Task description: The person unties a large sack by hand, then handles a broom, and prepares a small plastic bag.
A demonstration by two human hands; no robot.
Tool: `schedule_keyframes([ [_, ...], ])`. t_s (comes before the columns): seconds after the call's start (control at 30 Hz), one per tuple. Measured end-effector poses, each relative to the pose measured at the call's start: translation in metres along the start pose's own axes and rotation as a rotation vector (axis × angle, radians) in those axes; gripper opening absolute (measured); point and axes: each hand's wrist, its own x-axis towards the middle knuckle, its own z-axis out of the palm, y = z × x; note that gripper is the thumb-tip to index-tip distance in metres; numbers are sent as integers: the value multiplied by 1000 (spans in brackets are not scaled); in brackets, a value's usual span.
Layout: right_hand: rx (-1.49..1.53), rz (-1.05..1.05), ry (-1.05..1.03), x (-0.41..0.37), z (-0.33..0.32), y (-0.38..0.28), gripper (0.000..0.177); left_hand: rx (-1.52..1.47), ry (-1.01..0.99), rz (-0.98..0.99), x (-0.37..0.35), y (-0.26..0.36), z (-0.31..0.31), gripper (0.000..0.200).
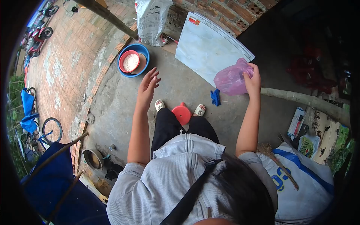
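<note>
A thin pink plastic bag [230,79] hangs from my right hand [254,80], whose fingers are closed on its gathered top. What is inside the bag cannot be made out. My left hand [147,89] is raised with nothing in it, its fingers partly bent and apart. Nearest to it on the floor stands a blue basin [146,64]. Inside sits a red bowl [120,63] of pale, grainy stuff [131,62]. Between my feet is a round red plastic object [181,114] with a small hole in its middle.
A white board [206,45] leans by the brick wall [236,15], near an upright white sack [152,22]. A crumpled blue cloth or glove [215,97] lies below the bag. A pole [300,96] runs along the right, above a large white-and-blue sack [307,180].
</note>
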Motion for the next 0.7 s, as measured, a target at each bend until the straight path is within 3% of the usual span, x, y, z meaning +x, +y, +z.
schedule_keyframes([
  [0.07, 13, -68, -9, -3, 20, -7, 39, 20, -53, 84, 8, 33, -8, 39],
  [0.13, -6, -36, -5, -12, 41, -19, 40, -5, -302, 282, 12, 87, -30, 36],
  [0.17, 5, 0, -7, -15, 50, -21, 40, -26, -391, 490, 8, 120, -39, 32],
  [0.27, 2, 106, 32, -29, 74, -47, 39, -277, -1162, 1317, 23, 234, -52, 19],
  [0.3, -2, 96, 60, -33, 81, -56, 38, -324, -1246, 1275, 3, 264, -66, 10],
  [0.33, -8, 82, 91, -36, 86, -63, 38, -324, -1617, 1379, 9, 286, -87, 9],
  [0.6, 95, 267, 170, -68, 121, -105, 34, -550, -1673, 1533, 69, 317, -104, 13],
  [0.7, 82, 223, 124, -80, 123, -108, 32, -614, -1626, 1604, 72, 321, -103, 16],
])
